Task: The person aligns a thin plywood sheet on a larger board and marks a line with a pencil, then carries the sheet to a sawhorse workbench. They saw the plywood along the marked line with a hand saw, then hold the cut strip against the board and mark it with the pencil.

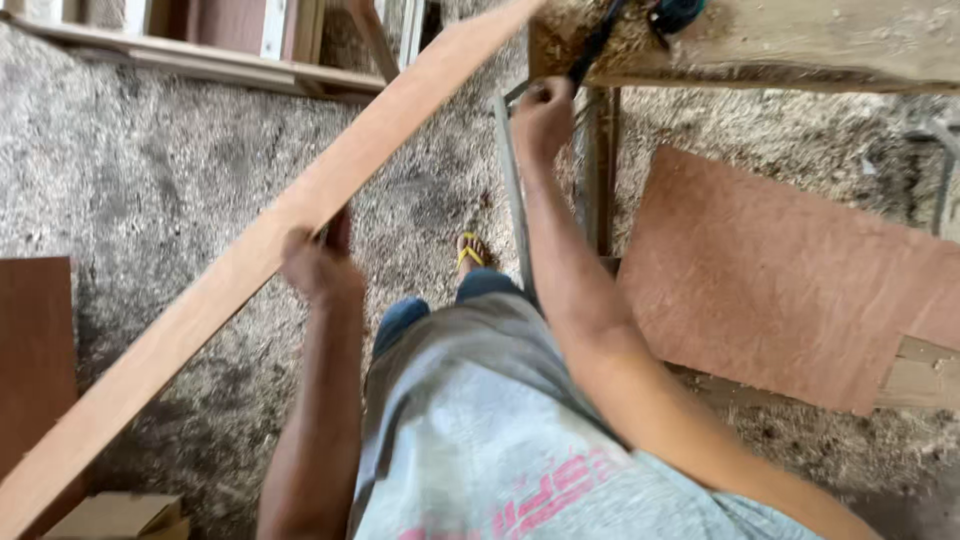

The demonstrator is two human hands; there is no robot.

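Note:
A long reddish wooden plank [210, 300] runs diagonally from the lower left up to the top centre. My left hand [318, 265] grips it from below, near its middle. My right hand [541, 112] reaches forward to the edge of a sawdust-covered workbench [800, 45], fingers closed around what looks like a dark cable or handle [592, 50] hanging from a teal tool at the bench top. What exactly it grips is blurred.
Sawdust covers the floor [150, 170]. A reddish plywood sheet [790, 275] lies at the right. Metal bench legs [600, 170] stand ahead, beside my foot in a yellow sandal [472, 250]. Wooden frames [220, 45] lean top left; a brown board [35, 350] stands at left.

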